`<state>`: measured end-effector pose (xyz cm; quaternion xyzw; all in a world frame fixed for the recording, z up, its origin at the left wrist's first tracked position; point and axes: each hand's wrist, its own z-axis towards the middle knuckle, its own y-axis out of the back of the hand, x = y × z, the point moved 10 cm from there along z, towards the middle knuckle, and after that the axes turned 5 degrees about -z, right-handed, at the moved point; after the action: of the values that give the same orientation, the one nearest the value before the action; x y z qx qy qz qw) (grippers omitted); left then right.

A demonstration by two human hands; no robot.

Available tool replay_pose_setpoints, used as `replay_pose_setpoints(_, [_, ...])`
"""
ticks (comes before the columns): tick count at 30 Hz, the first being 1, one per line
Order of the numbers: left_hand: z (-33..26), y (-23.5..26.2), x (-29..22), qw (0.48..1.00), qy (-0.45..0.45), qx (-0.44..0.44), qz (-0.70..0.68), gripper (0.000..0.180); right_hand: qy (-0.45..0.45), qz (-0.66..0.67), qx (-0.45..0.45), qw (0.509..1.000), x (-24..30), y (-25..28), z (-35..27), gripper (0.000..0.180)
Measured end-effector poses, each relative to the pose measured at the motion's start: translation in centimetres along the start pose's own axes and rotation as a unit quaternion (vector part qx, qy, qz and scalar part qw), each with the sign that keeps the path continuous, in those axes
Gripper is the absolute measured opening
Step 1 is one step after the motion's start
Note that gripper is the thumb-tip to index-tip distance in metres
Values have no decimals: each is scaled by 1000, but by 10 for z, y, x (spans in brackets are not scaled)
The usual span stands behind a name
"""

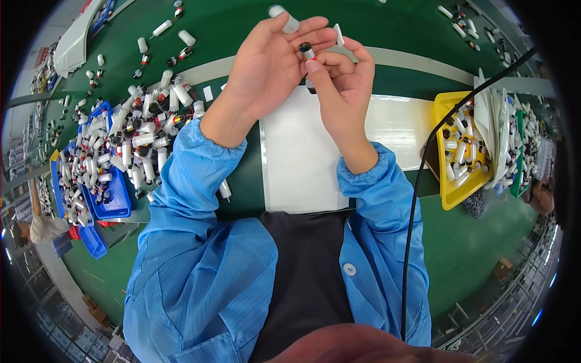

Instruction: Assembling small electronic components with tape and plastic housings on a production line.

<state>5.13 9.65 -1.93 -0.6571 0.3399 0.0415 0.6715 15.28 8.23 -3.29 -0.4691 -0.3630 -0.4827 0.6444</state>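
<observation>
My left hand (261, 66) is palm up over the bench, with a white plastic cylinder (285, 20) held between its thumb and fingers. Just right of it, my right hand (346, 91) pinches a small black, white and red cylindrical part (310, 55) between thumb and fingers. That part's upper end lies close to my left fingers. A small white flat piece (339, 35) is at the tip of a raised right finger, beside the left fingertips; what grips it is unclear. Below both hands a white sheet (299, 154) lies on the green bench.
At left, a big heap of similar white, black and red parts (142, 130) spills around blue trays (115, 202). A yellow tray (446, 187) of parts stands at right. Loose parts (186, 38) dot the far bench. A black cable (417, 199) crosses the right side.
</observation>
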Motion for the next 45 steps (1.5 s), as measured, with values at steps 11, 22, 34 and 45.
replay_pose_setpoints(11, [-1, 3, -25, 914, -80, 11, 397, 43, -57, 86, -41, 994, 2, 10, 3, 50])
replay_pose_setpoints(22, [1, 5, -25, 911, -82, 3, 403, 39, 39, 13, -34, 999, 27, 21, 11, 26])
replay_pose_setpoints(34, [3, 8, -20, 897, -110, 36, 427, 33, -164, 96, 60, 980, -7, 16, 16, 14])
replay_pose_setpoints(45, [-14, -10, -31, 847, -123, 10, 517, 31, -59, -59, -15, 996, 15, 12, 13, 13])
